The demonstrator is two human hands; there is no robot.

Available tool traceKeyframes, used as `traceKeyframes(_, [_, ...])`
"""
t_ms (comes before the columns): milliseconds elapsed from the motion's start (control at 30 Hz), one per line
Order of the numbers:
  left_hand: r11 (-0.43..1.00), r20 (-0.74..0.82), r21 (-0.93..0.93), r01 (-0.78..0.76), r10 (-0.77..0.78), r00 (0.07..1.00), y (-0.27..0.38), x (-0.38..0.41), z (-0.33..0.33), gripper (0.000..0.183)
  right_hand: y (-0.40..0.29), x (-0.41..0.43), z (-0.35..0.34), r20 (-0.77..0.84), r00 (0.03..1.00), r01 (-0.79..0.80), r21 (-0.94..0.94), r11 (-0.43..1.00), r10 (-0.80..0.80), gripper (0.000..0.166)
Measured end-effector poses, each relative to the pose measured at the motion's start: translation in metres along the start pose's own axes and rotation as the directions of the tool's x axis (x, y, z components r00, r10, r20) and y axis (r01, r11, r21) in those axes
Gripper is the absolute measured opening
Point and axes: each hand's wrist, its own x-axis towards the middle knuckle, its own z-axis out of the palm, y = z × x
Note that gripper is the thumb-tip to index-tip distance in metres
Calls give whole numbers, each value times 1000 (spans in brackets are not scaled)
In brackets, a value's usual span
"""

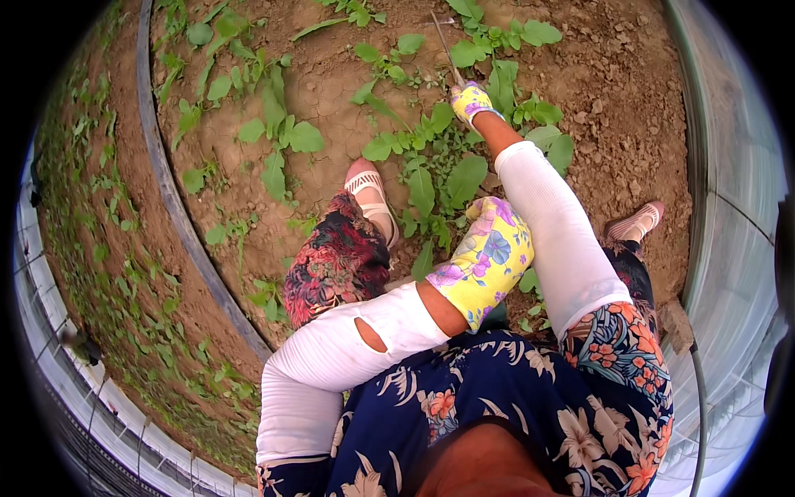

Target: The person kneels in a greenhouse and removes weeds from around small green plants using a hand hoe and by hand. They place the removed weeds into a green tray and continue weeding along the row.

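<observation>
My right hand [473,102], in a yellow flowered glove, is closed around the near end of a thin-handled hoe [445,46]. The tool's narrow metal blade lies on the soil at the far end, beside leafy green plants [478,46]. Closer to my body, my left hand [487,242] wears a matching glove and lies against my right sleeve. Its fingers are bent away from view, so its grip is hidden. Below both hands grows a clump of broad-leaved plants [466,180] with small low weeds [447,149] among them.
My feet, in pink strapped shoes [371,186], are planted wide apart on the soil. A dark hose [164,168] curves along the left, with more plant rows [149,304] beyond. Plastic sheeting [733,124] walls the right side. Another person [84,346] is at far left.
</observation>
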Motion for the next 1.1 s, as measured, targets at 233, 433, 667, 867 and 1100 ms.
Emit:
traceKeyframes(233, [1000, -66, 11, -10, 11, 998, 11, 6, 19, 14, 52, -85, 28, 54, 998, 19, 95, 995, -24, 51])
traceKeyframes(433, [997, 48, 76, 4, -7, 999, 19, 14, 24, 15, 51, -90, 12, -17, 997, 81, 101, 992, -80, 49])
traceKeyframes(667, [998, 61, -48, 43, -40, 997, 19, 18, 44, 21, 43, -174, 4, 302, 953, -71, 122, 990, 31, 49])
traceKeyframes(867, [998, 21, -50, 23, -21, 1000, 23, 18, 46, 21, 59, -238, -36, 17, 930, 339, 342, 876, -367, 42])
traceKeyframes(1100, [999, 1, -50, -1, 1, 1000, 24, 22, 44, 21, 48, -120, 22, -29, 999, -34, 142, 989, 38, 45])
